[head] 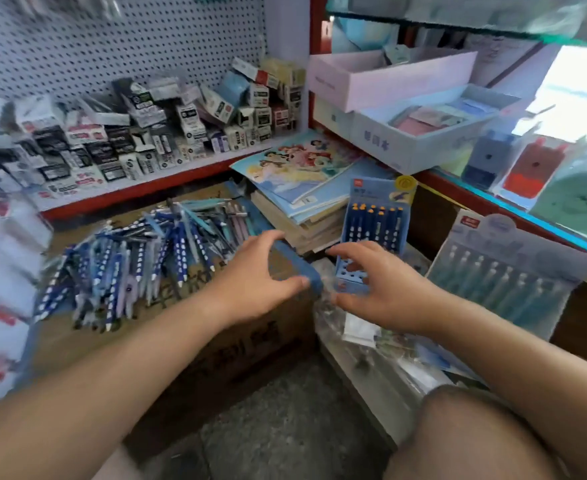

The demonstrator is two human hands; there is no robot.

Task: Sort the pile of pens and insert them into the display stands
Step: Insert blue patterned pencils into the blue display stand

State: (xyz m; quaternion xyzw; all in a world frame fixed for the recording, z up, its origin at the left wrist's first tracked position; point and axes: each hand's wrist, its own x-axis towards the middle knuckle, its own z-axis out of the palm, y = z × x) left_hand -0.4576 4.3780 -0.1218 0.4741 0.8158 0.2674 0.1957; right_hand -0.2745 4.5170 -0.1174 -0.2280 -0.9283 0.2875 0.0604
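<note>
Both hands at a blue stand beside the pens
Left hand [257, 271] grips a blue flat edge [299, 268]; right hand [385, 289] spread over blue perforated plastic pen stand [375, 223], heap of blue-and-white pens [139, 254] lying left on brown cardboard box [236, 355]

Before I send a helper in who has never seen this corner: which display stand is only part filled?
Start at the brown cardboard box carrying the pile of blue and white pens. Just right of it, against the stack of books, stands the blue cardboard pen stand. Unlike the grey-blue full stand further right, its front holes are empty.
</note>
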